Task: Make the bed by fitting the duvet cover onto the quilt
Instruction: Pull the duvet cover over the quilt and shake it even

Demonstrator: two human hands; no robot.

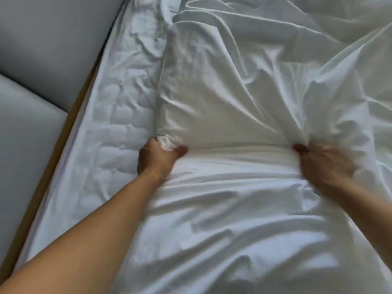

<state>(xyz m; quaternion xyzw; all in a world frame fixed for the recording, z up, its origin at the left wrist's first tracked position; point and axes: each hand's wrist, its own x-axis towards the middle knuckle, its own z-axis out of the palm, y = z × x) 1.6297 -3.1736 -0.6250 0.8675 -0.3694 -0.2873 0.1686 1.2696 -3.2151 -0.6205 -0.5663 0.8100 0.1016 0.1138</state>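
The rumpled white cotton duvet cover lies spread over the bed, filling the middle and right of the view, with a taut horizontal fold running between the two hands. Above that fold the cloth bulges into a padded, pillow-like shape; whether the quilt sits inside it cannot be told. The left hand reaches forward on a bare, nearly straight forearm, its fingers curled under and its thumb pressed on top, pinching a bunched corner of the cover at the fabric's left edge. The right hand is motion-blurred, knuckles up, fingers curled into a gather of the same cover, thumb tip pointing inward. Left of the cover lies the white quilted mattress pad, creased, and beyond it the grey padded headboard panels edged by a thin strip of tan wood
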